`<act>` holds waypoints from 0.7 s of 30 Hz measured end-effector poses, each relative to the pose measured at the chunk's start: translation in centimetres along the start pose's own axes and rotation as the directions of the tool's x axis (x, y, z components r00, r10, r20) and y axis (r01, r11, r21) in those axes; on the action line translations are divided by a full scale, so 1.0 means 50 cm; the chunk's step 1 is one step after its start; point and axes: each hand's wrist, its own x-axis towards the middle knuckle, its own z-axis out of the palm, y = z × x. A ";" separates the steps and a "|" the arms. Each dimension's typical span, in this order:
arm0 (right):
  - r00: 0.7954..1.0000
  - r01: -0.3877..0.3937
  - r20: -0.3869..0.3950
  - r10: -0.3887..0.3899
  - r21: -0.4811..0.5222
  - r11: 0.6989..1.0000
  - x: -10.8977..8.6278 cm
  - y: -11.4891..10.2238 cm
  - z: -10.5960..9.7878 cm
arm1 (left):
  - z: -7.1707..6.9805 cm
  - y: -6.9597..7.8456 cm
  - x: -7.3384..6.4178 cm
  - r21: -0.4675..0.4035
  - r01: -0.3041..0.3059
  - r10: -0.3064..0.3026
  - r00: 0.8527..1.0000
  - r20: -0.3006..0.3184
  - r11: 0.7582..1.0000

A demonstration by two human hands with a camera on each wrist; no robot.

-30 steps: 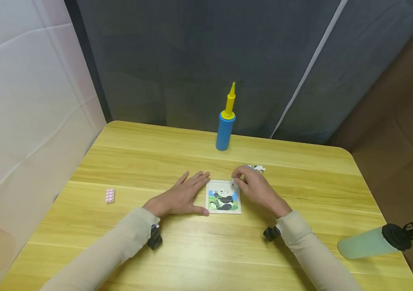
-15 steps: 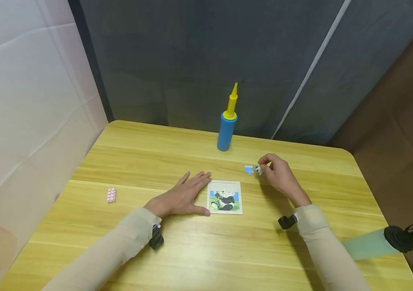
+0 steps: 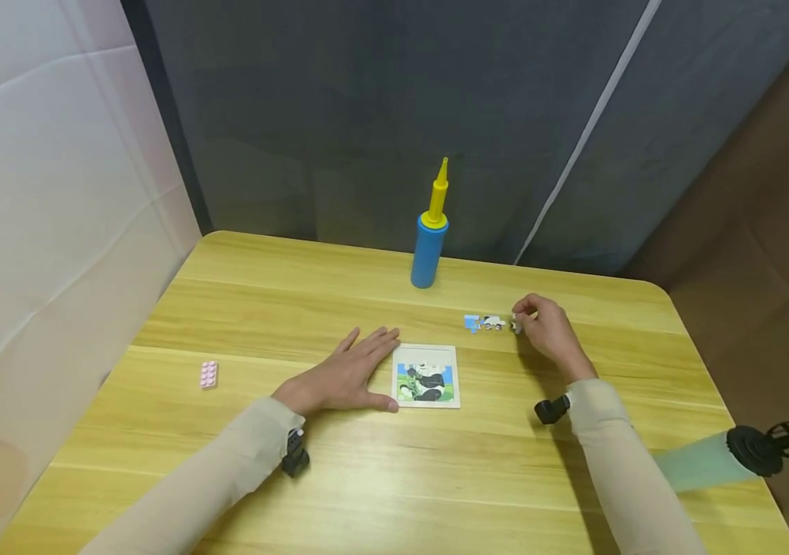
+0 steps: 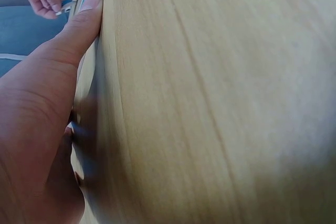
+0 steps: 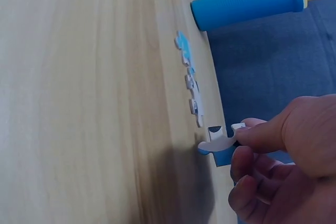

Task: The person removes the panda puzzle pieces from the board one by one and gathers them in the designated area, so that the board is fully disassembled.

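My left hand (image 3: 345, 374) lies flat on the table with fingers spread, its fingertips and thumb at the left edge of a small white-framed puzzle tray (image 3: 458, 389). The tray's lower part shows a panda picture; a pale band runs along its top. Between thumb and fingers, my right hand (image 3: 548, 330) pinches a jigsaw piece (image 5: 221, 144), white, blue and black, held just over the table. Left of it lie a blue piece (image 3: 472, 323) and a white panda piece (image 3: 493, 322), side by side. In the left wrist view, my left thumb (image 4: 79, 30) is beside the tray.
A blue and yellow hand pump (image 3: 429, 243) stands upright near the table's back edge. At the left lies a pink toy brick (image 3: 209, 375). A pale green bottle with a black top (image 3: 703, 460) lies at the right, partly behind the right sleeve (image 3: 616, 455).
My right hand has moved from the tray's upper right corner to the loose pieces, then slightly farther right, now with its piece apart from the other two. The left hand stays put.
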 end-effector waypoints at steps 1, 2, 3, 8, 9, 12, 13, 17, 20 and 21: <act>1.000 -0.004 0.005 0.004 -0.002 1.000 0.002 0.003 0.002 | 0.000 -0.001 0.000 0.000 -0.001 0.001 1.000 0.000 1.000; 1.000 -0.010 0.012 0.010 -0.005 1.000 0.005 0.005 0.004 | 0.000 -0.001 0.000 0.000 -0.003 0.003 1.000 -0.001 1.000; 1.000 -0.013 0.016 0.013 -0.006 1.000 0.007 0.006 0.006 | 0.000 -0.001 -0.001 0.000 -0.008 0.008 1.000 -0.004 1.000; 0.998 -0.038 0.045 0.038 -0.015 0.999 0.016 0.009 0.014 | -0.002 0.002 -0.002 0.005 -0.017 0.017 1.000 -0.009 1.000; 0.998 -0.043 0.048 0.044 -0.017 0.999 0.017 0.009 0.015 | -0.002 0.003 -0.003 0.005 -0.018 0.018 1.000 -0.009 1.000; 0.997 -0.062 0.051 0.063 -0.020 0.998 0.020 0.011 0.016 | -0.001 0.004 -0.002 0.001 -0.017 0.017 1.000 -0.009 1.000; 0.997 -0.067 0.047 0.068 -0.020 0.998 0.021 0.011 0.017 | -0.001 0.005 -0.002 0.000 -0.017 0.017 1.000 -0.009 1.000; 0.997 -0.075 0.034 0.076 -0.016 0.997 0.023 0.013 0.020 | 0.000 0.006 -0.002 -0.002 -0.018 0.018 1.000 -0.008 1.000; 0.996 -0.080 0.028 0.080 -0.013 0.997 0.024 0.015 0.023 | 0.000 0.007 -0.002 -0.004 -0.018 0.018 1.000 -0.007 1.000; 0.997 -0.079 0.023 0.080 -0.015 0.997 0.024 0.015 0.024 | 0.000 0.007 -0.002 -0.004 -0.018 0.018 1.000 -0.006 1.000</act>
